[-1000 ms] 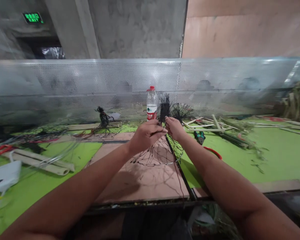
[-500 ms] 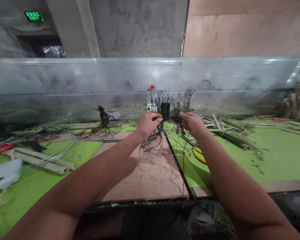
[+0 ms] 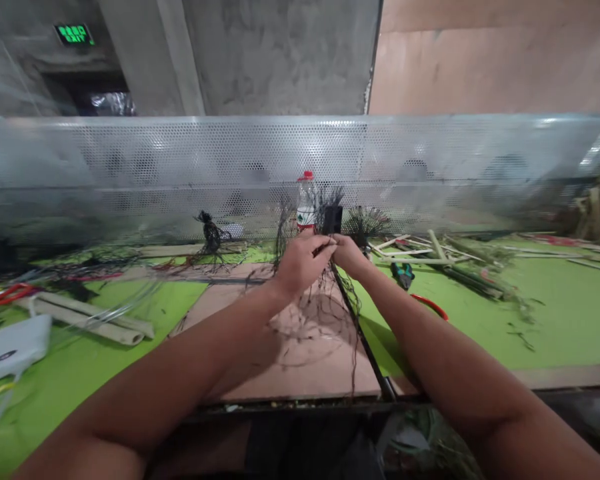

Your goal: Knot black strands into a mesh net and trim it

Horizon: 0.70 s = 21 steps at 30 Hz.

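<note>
The black cord netting (image 3: 321, 312) hangs over the tan board (image 3: 305, 380), pinched at its top between the left hand (image 3: 303, 263) and right hand (image 3: 350, 255), held close together; a slackened grip could drop its loose strands, snagging them on the dark edge strip (image 3: 365, 341).

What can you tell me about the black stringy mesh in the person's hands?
The black stringy mesh is a loose net of thin, wiry dark strands, slack and tangled. The left hand and right hand pinch it together; a tuft rises above them beside a small dark block, and the rest hangs down over a brown board.
</note>
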### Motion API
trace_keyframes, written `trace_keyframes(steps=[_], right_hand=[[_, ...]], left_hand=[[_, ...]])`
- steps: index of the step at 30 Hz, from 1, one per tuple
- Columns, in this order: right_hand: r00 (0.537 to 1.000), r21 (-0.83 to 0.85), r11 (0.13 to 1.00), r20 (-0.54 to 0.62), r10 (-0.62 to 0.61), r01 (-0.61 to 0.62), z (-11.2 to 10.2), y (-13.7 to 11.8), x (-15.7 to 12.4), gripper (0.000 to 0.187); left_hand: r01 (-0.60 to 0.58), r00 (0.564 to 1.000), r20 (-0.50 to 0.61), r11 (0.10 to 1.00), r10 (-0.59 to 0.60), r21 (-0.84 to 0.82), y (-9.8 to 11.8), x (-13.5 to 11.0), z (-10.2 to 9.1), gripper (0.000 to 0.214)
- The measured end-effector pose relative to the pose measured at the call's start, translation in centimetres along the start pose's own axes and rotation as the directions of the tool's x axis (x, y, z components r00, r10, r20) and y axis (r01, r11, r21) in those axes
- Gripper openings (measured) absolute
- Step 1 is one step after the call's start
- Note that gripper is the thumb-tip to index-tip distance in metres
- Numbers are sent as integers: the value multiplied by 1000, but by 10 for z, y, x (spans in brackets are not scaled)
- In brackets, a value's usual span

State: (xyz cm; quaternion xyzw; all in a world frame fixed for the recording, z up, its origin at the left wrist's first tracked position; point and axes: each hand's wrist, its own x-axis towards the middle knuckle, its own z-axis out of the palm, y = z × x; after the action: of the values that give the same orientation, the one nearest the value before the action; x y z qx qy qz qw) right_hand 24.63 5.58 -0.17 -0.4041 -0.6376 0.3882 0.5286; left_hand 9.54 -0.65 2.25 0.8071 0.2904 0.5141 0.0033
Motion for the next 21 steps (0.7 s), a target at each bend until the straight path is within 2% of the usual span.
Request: trace_keyframes(steps=[2,4,6,9,10,11,13,15,16,17,21], right_hand=[[998,-166,986,66,21,-10,-9,2,1,17],[997,-230,973,69,46,-29,-22,-1,1,18],[999,-178,983,-16,49,-51,-38,-8,0,22],[971,2,999,-237,-38,40,-57,-20,-6,19],[969,55,997,-242,-42,57,-60,-23,-9,19],[981,90,995,-191,-29,47,-61,-26,-13,20],[999,72,997,29,35,-38,-57,-28,-22,22],[969,-66,992,215,123,-112,-43,-26,-30,24],[957,-153,981,246,151,-116,-33,-24,-33,24],[957,-247,964,240,159,-98,-23,-20,-35,25],[992,-519,855,100,83,-20,14,0,-34,36]], left_hand=[[106,991,71,992,-111,68,-10,-6,10,20],[150,975,146,982,-166,115,-18,-13,18,21],[162,963,189,975,-190,155,-21,-17,22,23],[174,959,181,958,-217,227,-23,-12,20,27],[181,960,166,951,-226,250,-25,-7,19,28],[185,959,161,946,-233,266,-27,-1,17,29],[185,949,198,943,-244,276,-34,14,14,30],[182,919,304,955,-251,235,-43,27,12,29],[190,903,348,961,-251,199,-48,32,12,27],[205,888,388,967,-248,150,-51,35,13,26],[326,825,512,942,-242,-81,-58,32,13,24]])
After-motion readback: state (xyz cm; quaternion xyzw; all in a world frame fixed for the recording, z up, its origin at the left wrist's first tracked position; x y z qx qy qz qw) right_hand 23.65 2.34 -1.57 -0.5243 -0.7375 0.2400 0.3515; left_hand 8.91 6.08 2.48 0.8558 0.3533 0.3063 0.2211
